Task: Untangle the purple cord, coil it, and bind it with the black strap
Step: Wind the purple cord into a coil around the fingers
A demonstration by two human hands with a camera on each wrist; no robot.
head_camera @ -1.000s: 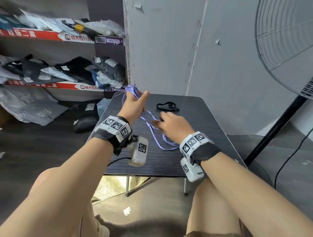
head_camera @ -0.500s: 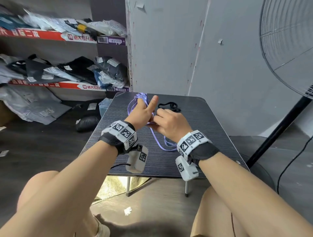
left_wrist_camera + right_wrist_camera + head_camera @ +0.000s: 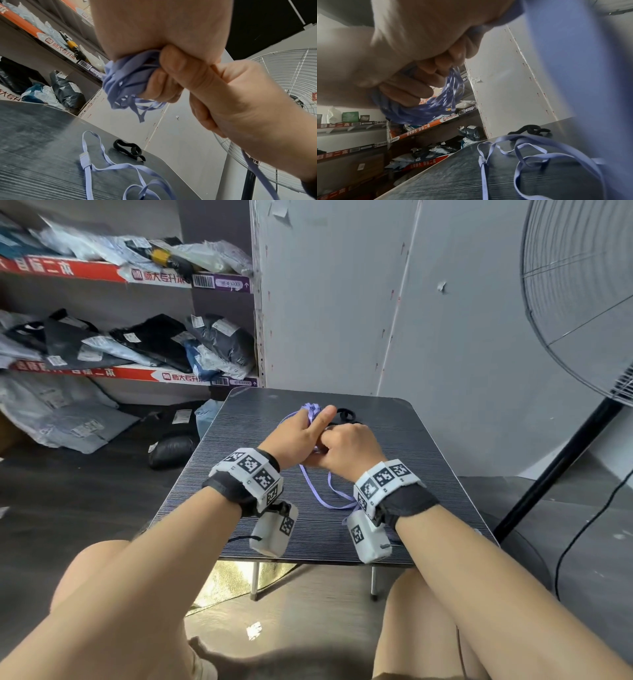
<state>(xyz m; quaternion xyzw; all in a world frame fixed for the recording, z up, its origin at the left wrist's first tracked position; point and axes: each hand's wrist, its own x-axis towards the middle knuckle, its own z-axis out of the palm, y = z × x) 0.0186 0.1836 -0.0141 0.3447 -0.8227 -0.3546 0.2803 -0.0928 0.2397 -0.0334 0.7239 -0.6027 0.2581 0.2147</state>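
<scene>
Purple cord (image 3: 126, 75): flat, a bunched coil of loops gripped in the left hand (image 3: 294, 433), fingers (image 3: 163, 86) curled round it, held above the desk (image 3: 428, 446); loose tail with its plug lying in loops on the dark striped surface. Right hand (image 3: 349, 450): touching the left, fingers curled on a strand. Black strap (image 3: 130, 148): on the desk, beyond the hands, untouched
</scene>
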